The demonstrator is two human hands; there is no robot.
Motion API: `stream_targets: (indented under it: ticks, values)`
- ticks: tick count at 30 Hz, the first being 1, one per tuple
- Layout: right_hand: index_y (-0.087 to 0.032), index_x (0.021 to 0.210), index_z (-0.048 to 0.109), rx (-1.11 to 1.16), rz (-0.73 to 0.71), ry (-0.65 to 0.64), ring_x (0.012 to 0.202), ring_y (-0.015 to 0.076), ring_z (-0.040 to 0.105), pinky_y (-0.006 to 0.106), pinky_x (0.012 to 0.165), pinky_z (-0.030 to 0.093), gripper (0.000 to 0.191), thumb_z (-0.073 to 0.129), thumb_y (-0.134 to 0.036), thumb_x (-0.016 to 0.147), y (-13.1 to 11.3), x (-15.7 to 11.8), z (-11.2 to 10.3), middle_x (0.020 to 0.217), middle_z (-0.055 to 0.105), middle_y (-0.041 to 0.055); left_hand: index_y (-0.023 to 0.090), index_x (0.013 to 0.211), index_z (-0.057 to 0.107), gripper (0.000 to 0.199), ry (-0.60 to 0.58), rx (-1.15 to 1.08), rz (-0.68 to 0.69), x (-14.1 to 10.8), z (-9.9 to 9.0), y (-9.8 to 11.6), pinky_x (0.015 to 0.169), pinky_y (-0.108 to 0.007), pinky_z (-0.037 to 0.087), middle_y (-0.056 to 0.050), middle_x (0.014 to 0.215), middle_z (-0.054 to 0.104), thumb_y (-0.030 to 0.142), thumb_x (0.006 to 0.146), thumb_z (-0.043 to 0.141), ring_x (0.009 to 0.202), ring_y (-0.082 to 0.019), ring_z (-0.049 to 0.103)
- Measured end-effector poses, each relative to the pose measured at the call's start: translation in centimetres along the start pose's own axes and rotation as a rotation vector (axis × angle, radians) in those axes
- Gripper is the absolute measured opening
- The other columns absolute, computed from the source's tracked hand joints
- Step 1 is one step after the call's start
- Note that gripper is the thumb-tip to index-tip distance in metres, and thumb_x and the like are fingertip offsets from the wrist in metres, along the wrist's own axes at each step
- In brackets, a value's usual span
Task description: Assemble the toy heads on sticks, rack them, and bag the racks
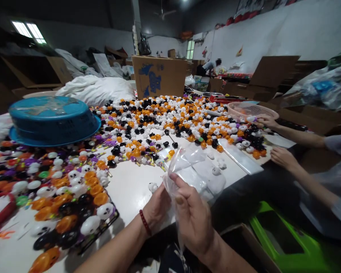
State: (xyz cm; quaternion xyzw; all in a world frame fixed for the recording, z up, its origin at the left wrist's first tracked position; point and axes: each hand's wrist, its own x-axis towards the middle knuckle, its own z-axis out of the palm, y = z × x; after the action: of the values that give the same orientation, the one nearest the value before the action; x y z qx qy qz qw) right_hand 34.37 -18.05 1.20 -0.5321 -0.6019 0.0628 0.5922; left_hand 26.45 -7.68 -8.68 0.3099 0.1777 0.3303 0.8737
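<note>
A clear plastic bag (184,161) stands up between my hands, over the table's near edge. My right hand (194,216) is closed on the bag's near side, its thumb and fingers pressing the film. Behind the film, my left hand (158,204), with a dark red bead bracelet on the wrist, grips the bag's left edge; its fingertips are partly hidden. Beyond the bag, more clear bags (200,176) lie flat on the white table (133,178). A small white skull piece (152,187) lies just left of my hands.
Orange, black and white Halloween pieces (159,113) cover much of the table. An upturned blue basin (51,121) sits left, a cardboard box (161,76) behind. At right, a co-worker's hands (284,157) are near a pink basket (252,110). A green plastic stool (287,242) stands below right.
</note>
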Motion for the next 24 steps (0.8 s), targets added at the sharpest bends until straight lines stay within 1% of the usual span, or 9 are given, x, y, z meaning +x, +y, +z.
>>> stream_targets:
  ticks: [1,3,5,7,10,12,16,21,24]
  values:
    - [-0.023,0.103,0.062,0.097,0.085,0.005,0.106,0.0239,0.068,0.035,0.084,0.056,0.022,0.043,-0.035,0.102,-0.1,-0.6,0.1,0.129,0.066,0.0139,0.017,0.104,0.068,0.032,-0.003,-0.106,-0.042,-0.6,0.0,0.3,0.094,-0.031,0.049,-0.006,0.1,0.072,0.045,0.089,0.064,0.096,-0.02,0.066]
    - [-0.021,0.108,0.064,0.3,0.312,0.043,0.084,0.02,0.069,0.03,0.07,0.056,0.029,0.046,-0.043,0.101,0.2,-1.0,0.0,0.111,0.073,0.0122,0.016,0.096,0.069,0.029,-0.003,-0.249,-0.101,-1.9,0.0,0.9,0.091,-0.032,0.051,-0.004,0.089,0.07,0.044,0.088,0.066,0.087,-0.018,0.067]
    - [-0.021,0.114,0.064,0.478,0.537,0.106,0.06,0.0129,0.058,0.022,0.052,0.047,0.037,0.048,-0.05,0.099,0.9,-0.9,-0.6,0.086,0.072,0.0056,0.014,0.092,0.069,0.026,-0.022,-0.318,-0.136,-3.2,0.0,1.6,0.09,-0.034,0.051,-0.003,0.078,0.066,0.038,0.085,0.071,0.082,-0.017,0.066]
    - [-0.022,0.116,0.064,0.565,0.662,0.191,0.051,0.0096,0.047,0.02,0.045,0.039,0.041,0.051,-0.056,0.096,1.8,-0.7,-1.4,0.073,0.066,0.0008,0.011,0.094,0.068,0.022,-0.018,-0.306,-0.138,-4.3,0.0,2.1,0.089,-0.034,0.052,0.0,0.068,0.06,0.029,0.082,0.074,0.074,-0.015,0.063]
    - [-0.023,0.111,0.066,0.56,0.716,0.283,0.052,0.0098,0.047,0.02,0.048,0.039,0.041,0.056,-0.057,0.092,2.9,-1.1,-2.4,0.073,0.064,0.0001,0.012,0.086,0.066,0.011,0.05,-0.271,-0.113,-5.4,-0.3,2.7,0.078,-0.028,0.053,0.005,0.059,0.049,0.019,0.083,0.073,0.063,-0.009,0.056]
    - [-0.023,0.108,0.066,0.549,0.743,0.303,0.055,0.0108,0.049,0.021,0.051,0.042,0.039,0.058,-0.057,0.091,3.5,-1.9,-2.7,0.076,0.065,0.0011,0.013,0.083,0.064,0.009,0.132,-0.228,-0.097,-5.7,-0.7,2.8,0.07,-0.026,0.054,0.003,0.065,0.055,0.018,0.085,0.071,0.066,-0.01,0.058]
    - [-0.021,0.103,0.068,0.512,0.811,0.308,0.06,0.0133,0.053,0.025,0.057,0.047,0.036,0.064,-0.053,0.088,3.8,-3.6,-2.3,0.079,0.068,0.0038,0.013,0.088,0.064,0.009,0.295,-0.226,-0.112,-5.8,-1.9,2.0,0.082,-0.032,0.056,-0.006,0.093,0.068,0.021,0.086,0.069,0.089,-0.017,0.066]
    - [-0.021,0.1,0.068,0.482,0.832,0.31,0.072,0.0165,0.06,0.025,0.061,0.051,0.038,0.065,-0.055,0.086,3.1,-4.4,-1.6,0.085,0.069,0.0054,0.009,0.1,0.066,0.047,0.184,-0.223,-0.402,-6.7,-1.1,0.1,0.087,-0.033,0.055,-0.018,0.116,0.067,0.054,0.086,0.066,0.106,-0.023,0.066]
    - [-0.021,0.107,0.068,0.539,0.838,0.246,0.077,0.0168,0.063,0.025,0.066,0.053,0.041,0.064,-0.056,0.087,2.3,-4.5,-1.3,0.09,0.069,0.005,0.014,0.111,0.067,0.047,0.096,-0.254,-0.355,-7.3,0.1,-1.1,0.09,-0.033,0.054,-0.014,0.132,0.062,0.05,0.082,0.073,0.116,-0.024,0.062]
